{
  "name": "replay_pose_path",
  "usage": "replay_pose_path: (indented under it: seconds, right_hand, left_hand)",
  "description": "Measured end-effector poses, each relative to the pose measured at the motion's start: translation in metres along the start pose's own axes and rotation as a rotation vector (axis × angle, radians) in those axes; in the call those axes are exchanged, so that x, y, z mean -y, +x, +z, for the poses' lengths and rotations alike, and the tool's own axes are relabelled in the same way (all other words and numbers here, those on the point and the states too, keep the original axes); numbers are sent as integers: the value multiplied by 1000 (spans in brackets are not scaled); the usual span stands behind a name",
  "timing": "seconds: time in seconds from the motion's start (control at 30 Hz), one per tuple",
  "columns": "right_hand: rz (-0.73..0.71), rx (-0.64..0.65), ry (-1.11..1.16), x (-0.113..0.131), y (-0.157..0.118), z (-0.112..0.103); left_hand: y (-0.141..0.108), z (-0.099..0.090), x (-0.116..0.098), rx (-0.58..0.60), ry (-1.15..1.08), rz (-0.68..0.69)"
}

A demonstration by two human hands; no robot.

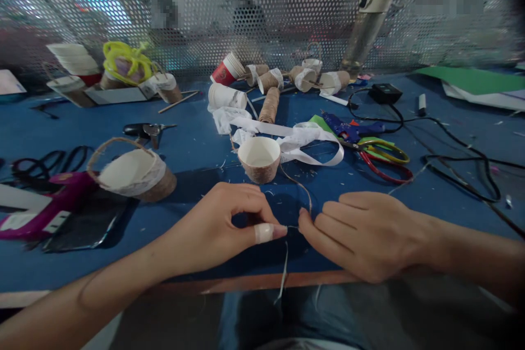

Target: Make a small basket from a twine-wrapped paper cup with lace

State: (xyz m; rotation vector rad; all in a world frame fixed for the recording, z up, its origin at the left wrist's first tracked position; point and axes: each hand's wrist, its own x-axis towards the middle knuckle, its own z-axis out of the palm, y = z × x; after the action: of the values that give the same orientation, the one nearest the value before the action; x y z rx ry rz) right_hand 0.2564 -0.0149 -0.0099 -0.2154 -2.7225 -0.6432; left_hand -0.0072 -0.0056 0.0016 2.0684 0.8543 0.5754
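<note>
My left hand is closed in a pinch near the front edge of the table, with a white bandage round its thumb. A thin pale thread spans the small gap from its fingertips to my right hand. The right fingers are curled shut at the end of a brown twine, which runs back to a small paper cup wrapped in twine. The cup stands upright, just beyond my left hand. A pale strand hangs below the hands over the table edge.
White ribbon, scissors and a blue glue gun lie behind the hands. At left are a handled twine cup and a magenta glue gun. Black cords cross the right side; a perforated metal screen stands behind.
</note>
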Motion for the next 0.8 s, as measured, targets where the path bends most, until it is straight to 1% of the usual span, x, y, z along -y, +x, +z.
replay_pose_path:
  seconds: [0.07, 0.1, 0.13, 0.17, 0.2, 0.3, 0.33, 0.37, 0.4, 0.43, 0.47, 0.53, 0.6, 0.67, 0.73, 0.8]
  right_hand:
    - [-62, -25, -64, 0, 0, -1]
    - [-69, -23, -64, 0, 0, 0]
    - [-53, -22, -50, 0, 0, 2]
    - [-11, -19, -28, -1, 1, 4]
    - [53, -21, -6, -3, 1, 7]
    - [255, -48, 101, -6, 3, 16]
    - [305, -36, 174, -7, 3, 17]
    - [354, 1, 272, -8, 3, 17]
    - [405, 53, 389, -8, 4, 17]
    - [456, 119, 517, -9, 4, 16]
    - [505, 186, 643, -9, 5, 14]
    - [568, 276, 859, -10, 6, 10]
    - [587, 298, 1006, -13, 7, 7]
    - [596, 277, 1082, -15, 6, 7]
    - [592, 244, 1046, -16, 5, 8]
    - [566, 217, 885, -15, 4, 11]
  left_hand:
    - [0, -2, 1, 105, -80, -82]
    - [0, -2, 2, 145, -96, -95]
    - [1, -2, 3, 147, -76, -73]
    - [1, -2, 5, 115, -16, -15]
    - [1, -1, 8, 43, 81, 79]
    - [1, 1, 14, -213, 542, 473]
    - [0, 1, 15, -241, 696, 596]
    - [-1, 1, 16, -277, 794, 666]
    - [-3, 0, 15, -274, 858, 715]
    - [-5, -1, 14, -228, 931, 744]
    - [-7, -2, 13, -203, 988, 816]
    - [-10, -4, 10, -161, 1079, 883]
    - [-12, -5, 8, -144, 1109, 910]
    - [-11, -5, 6, -150, 1084, 882]
    - [-9, -4, 7, -174, 1029, 814]
    - [-6, -2, 10, -205, 969, 750]
